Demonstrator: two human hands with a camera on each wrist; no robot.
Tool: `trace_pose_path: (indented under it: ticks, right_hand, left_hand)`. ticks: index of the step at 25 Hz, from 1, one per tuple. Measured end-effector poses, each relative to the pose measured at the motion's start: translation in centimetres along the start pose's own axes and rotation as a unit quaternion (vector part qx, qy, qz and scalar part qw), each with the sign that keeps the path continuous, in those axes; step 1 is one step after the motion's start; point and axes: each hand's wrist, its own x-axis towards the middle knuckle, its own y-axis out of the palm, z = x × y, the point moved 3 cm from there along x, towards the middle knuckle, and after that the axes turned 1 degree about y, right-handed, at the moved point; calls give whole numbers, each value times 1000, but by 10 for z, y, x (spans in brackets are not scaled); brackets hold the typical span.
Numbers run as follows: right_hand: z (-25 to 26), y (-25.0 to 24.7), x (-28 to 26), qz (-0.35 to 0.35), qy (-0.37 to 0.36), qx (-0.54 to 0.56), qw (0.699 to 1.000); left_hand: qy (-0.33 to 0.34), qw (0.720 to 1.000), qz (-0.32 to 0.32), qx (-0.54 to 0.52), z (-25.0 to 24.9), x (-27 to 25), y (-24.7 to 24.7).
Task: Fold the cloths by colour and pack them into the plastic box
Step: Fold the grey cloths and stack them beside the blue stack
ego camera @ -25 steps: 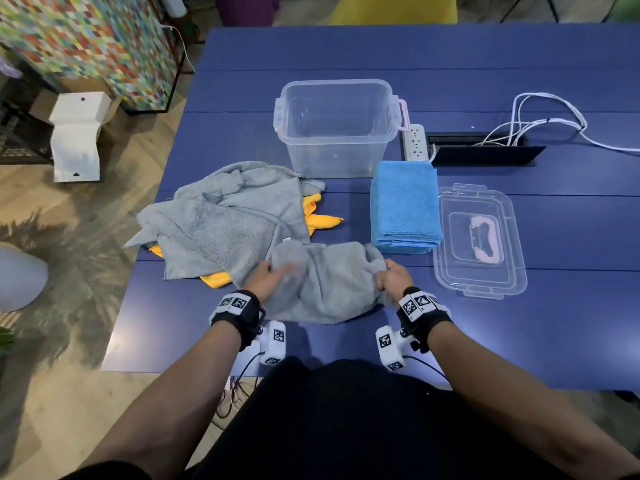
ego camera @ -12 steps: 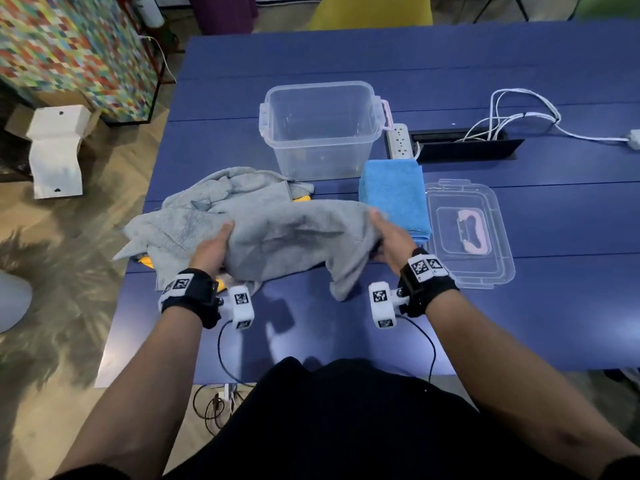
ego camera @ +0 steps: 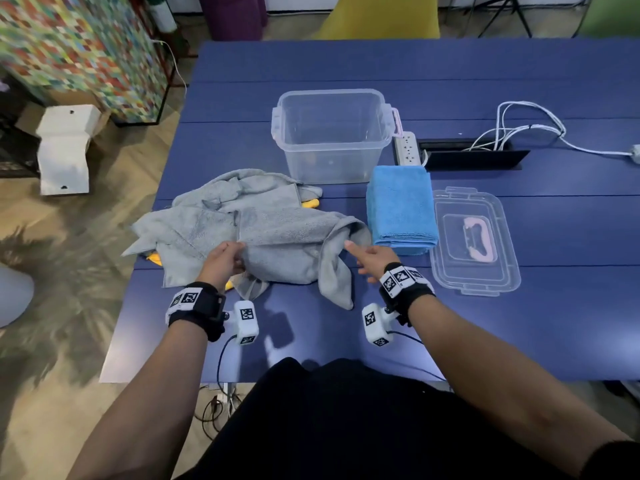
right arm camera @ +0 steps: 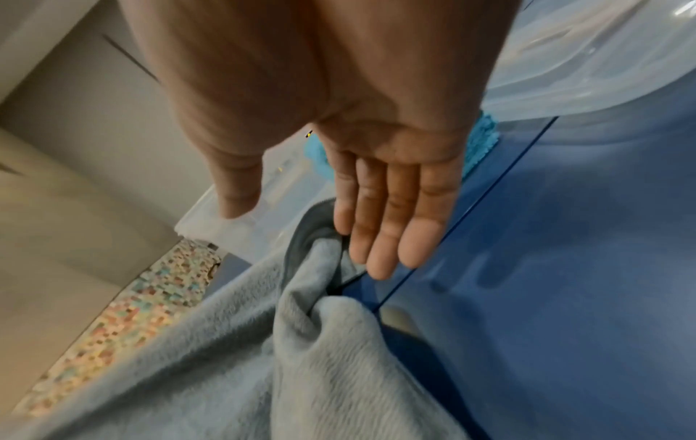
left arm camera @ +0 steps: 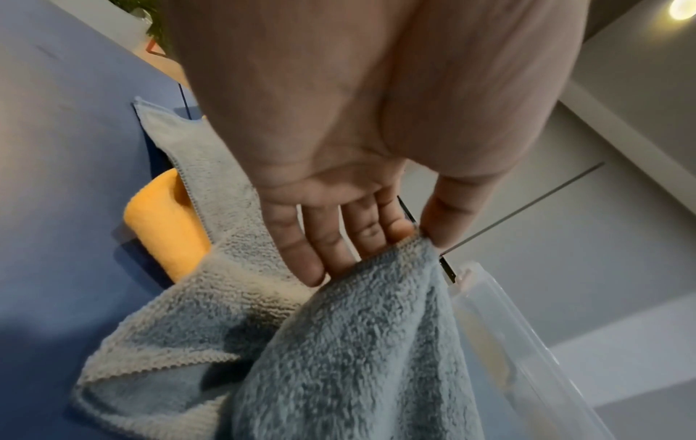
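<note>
My left hand (ego camera: 239, 252) pinches the near edge of a grey cloth (ego camera: 287, 244) between thumb and fingers; the left wrist view shows that left hand's (left arm camera: 414, 235) pinch. The cloth lies crumpled over a pile of other grey cloths (ego camera: 207, 209), with its right end drooping onto the table. My right hand (ego camera: 356, 258) is open beside that end, its fingers (right arm camera: 376, 238) straight and holding nothing. Yellow cloth (ego camera: 310, 203) peeks from under the pile. A folded blue stack (ego camera: 400, 206) lies to the right. The clear plastic box (ego camera: 332, 98) stands empty behind.
The box's clear lid (ego camera: 474, 282) lies right of the blue stack. A white power strip (ego camera: 408, 148), a black cable slot (ego camera: 471, 157) and white cables (ego camera: 530, 123) are at the back right. The table's left edge runs close to the grey pile.
Both hands carried the grey cloth away from the near edge onto the pile. My right hand then let go of its end, while the left kept its hold.
</note>
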Motion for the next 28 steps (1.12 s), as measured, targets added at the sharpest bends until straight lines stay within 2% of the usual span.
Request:
trace_pose_path:
  ticks: [3, 7, 10, 13, 15, 17, 19, 21, 24, 26, 28]
  right_hand:
    - [18, 21, 2, -34, -53, -94, 994]
    - [40, 46, -2, 19, -80, -121, 989]
    - [47, 67, 4, 43, -84, -48, 994]
    - [59, 79, -3, 72, -35, 80, 994]
    - [64, 90, -12, 136, 0, 86, 987]
    - [69, 99, -19, 160, -19, 81, 984]
    - [69, 95, -16, 102, -60, 53, 991]
    - [67, 70, -14, -26, -106, 48, 993]
    - [66, 10, -32, -219, -144, 165, 951]
    - [67, -22, -41, -254, -157, 230, 926]
    - [72, -38, -39, -191, -178, 313, 913]
  left_hand:
    - [43, 998, -13, -41, -15, -15, -4]
    - [116, 988, 63, -81, -57, -43, -11]
    - [175, 977, 72, -95, -99, -61, -26]
    - [213, 970, 87, -84, -129, -73, -35]
    - [213, 967, 109, -91, -136, -76, -33]
    - [216, 964, 125, -88, -138, -74, -24]
    - [228, 967, 85, -71, -139, -64, -21]
    - [239, 968, -10, -76, -138, -46, -33]
    - [243, 958, -121, -88, -134, -20, -58]
    - [255, 953, -150, -67, -131, -9, -61]
    - [274, 947, -163, -31, -129, -3, -60]
